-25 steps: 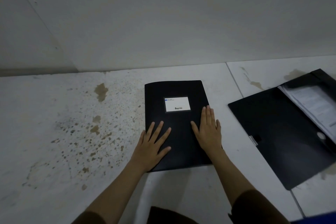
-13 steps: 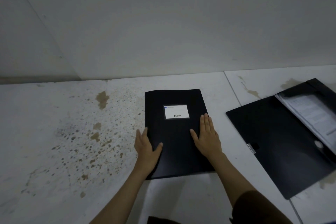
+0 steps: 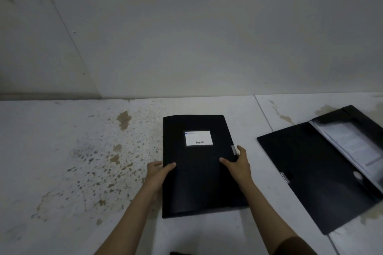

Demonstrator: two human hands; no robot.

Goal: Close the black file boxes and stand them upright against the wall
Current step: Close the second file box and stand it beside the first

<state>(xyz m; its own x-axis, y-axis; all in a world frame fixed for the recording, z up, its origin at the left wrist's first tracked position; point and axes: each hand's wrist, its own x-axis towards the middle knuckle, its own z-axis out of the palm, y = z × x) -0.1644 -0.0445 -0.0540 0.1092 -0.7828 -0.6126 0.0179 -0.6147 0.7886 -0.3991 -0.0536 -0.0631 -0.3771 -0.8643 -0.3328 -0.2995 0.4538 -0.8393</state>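
A closed black file box [image 3: 199, 180] with a white label lies flat on the white floor in front of me. My left hand [image 3: 158, 176] grips its left edge, thumb on top. On the right edge, just below a small metal clasp, my right hand [image 3: 238, 166] holds it with fingers on the lid and thumb over the side. A second black file box [image 3: 306, 163] lies open to the right, its lid flat on the floor and white papers [image 3: 352, 147] showing inside.
The pale wall [image 3: 207, 37] rises just behind the boxes, meeting the floor a short way beyond the closed box. The floor [image 3: 93, 161] to the left is stained with brown spots.
Both hands have slid from lying flat on the lid to gripping the closed box's left and right edges. The view has tilted so the box sits lower in frame.
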